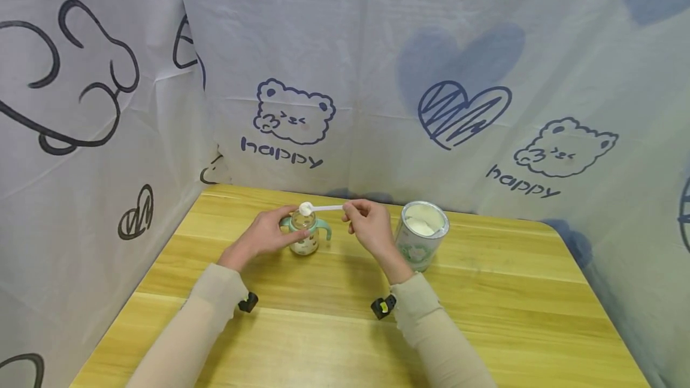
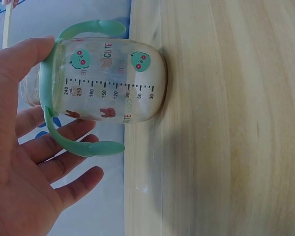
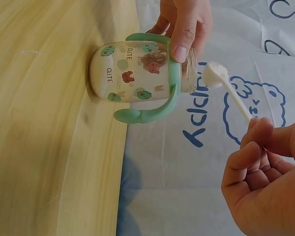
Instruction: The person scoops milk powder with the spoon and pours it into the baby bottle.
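Observation:
A clear baby bottle [image 1: 305,248] with a green two-handled collar [image 2: 48,78] stands upright on the table, its neck uncovered. Pale contents lie in its lower part. My left hand [image 1: 262,233] grips the bottle around the collar, thumb on one side and fingers on the other. With thumb and fingertips, my right hand [image 1: 371,227] pinches the end of a white measuring scoop [image 1: 326,208]. White powder [image 3: 215,70] is heaped in the scoop's bowl, which is held just above the bottle's mouth. The scoop's handle points right, toward the right hand.
An uncapped can [image 1: 416,255] of white powder stands right of the bottle, behind the right wrist. The wooden table [image 1: 312,340] ends at a printed cloth [image 1: 366,154] hung behind it and on the left.

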The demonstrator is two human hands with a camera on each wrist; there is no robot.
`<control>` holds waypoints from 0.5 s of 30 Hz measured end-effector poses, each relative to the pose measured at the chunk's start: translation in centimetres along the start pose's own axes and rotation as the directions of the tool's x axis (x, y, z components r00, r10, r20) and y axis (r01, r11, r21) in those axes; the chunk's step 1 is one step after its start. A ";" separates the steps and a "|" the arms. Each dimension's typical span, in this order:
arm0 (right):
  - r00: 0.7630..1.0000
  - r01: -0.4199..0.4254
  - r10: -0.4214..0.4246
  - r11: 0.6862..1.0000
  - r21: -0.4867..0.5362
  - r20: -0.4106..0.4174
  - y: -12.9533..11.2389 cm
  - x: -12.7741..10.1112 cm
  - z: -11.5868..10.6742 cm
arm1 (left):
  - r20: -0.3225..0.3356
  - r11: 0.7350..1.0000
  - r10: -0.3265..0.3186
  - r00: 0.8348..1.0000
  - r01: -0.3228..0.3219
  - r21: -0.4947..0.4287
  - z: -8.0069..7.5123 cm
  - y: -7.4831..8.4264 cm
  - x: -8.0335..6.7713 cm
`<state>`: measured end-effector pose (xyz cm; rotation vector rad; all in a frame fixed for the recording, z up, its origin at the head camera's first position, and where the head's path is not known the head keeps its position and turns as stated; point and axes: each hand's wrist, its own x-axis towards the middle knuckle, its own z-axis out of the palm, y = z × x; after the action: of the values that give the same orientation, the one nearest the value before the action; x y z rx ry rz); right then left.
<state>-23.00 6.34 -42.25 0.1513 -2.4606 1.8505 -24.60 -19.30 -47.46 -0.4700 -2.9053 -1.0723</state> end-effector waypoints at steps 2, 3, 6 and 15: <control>1.000 0.003 -0.003 1.000 0.000 0.004 0.0 0.0 0.0 | -0.001 1.000 0.000 1.000 0.000 0.000 0.0 0.0 0.0; 1.000 0.004 -0.004 1.000 -0.002 0.005 0.1 0.0 0.0 | -0.002 1.000 -0.001 1.000 0.001 0.000 0.0 0.0 0.0; 1.000 0.005 -0.005 1.000 -0.008 0.009 0.2 0.1 0.1 | -0.006 1.000 0.008 1.000 -0.008 0.005 0.0 -0.1 -0.1; 0.996 0.088 -0.087 0.993 -0.078 0.014 0.3 0.2 0.2 | -0.009 1.000 0.008 1.000 -0.008 0.006 0.1 -0.2 0.1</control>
<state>-23.20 6.20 -42.59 0.2613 -2.4862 1.7206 -24.71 -19.38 -47.61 -0.4752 -2.8951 -1.0619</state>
